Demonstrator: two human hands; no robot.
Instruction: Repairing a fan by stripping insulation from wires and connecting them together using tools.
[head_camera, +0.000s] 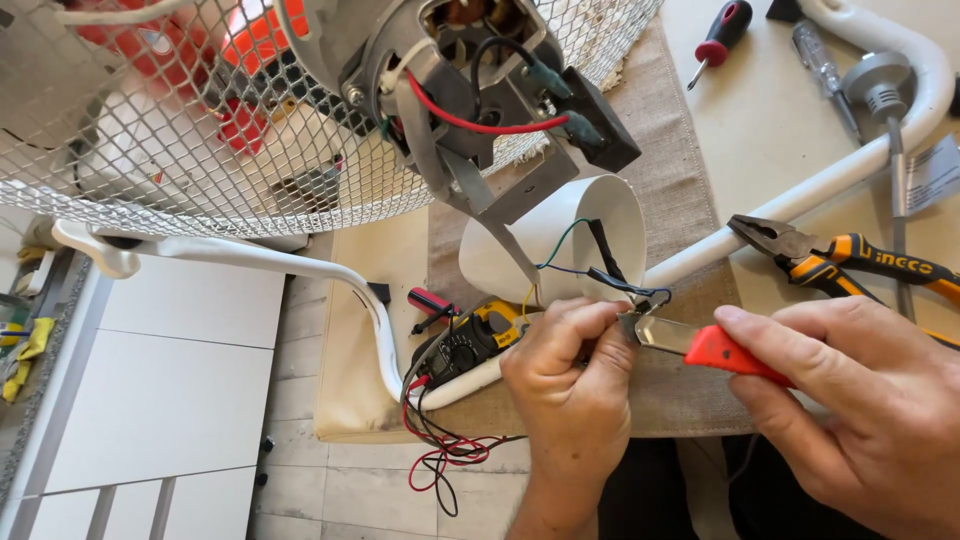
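Left hand (572, 375): near centre; your fingers are pinched tight on the thin black wire (628, 287), thumb just beside the blade.
Right hand (860, 405): near right; curled shut round the red handle of the utility knife (700, 343), blade tip at the wire where you pinch it.
Risk, cut: the edge points toward your left thumb; a slip off the insulation would likely carry it into skin.
Risk, conductor: press too hard and you may nick or sever the strands.
Multimeter (465, 345): yellow and black, left of your left hand; its red and black leads (445, 450) hang off the near edge and could snag your wrist.
Pliers (840, 260): orange-handled, right, just beyond the knife.
White motor cover (530, 240): beyond the wire; the wires run over its rim.
Fan motor (470, 90): far, its red wire exposed; tugging the black wire could strain these joints.
Wire guard (180, 130): far left, tilted; it may shift if pulled.
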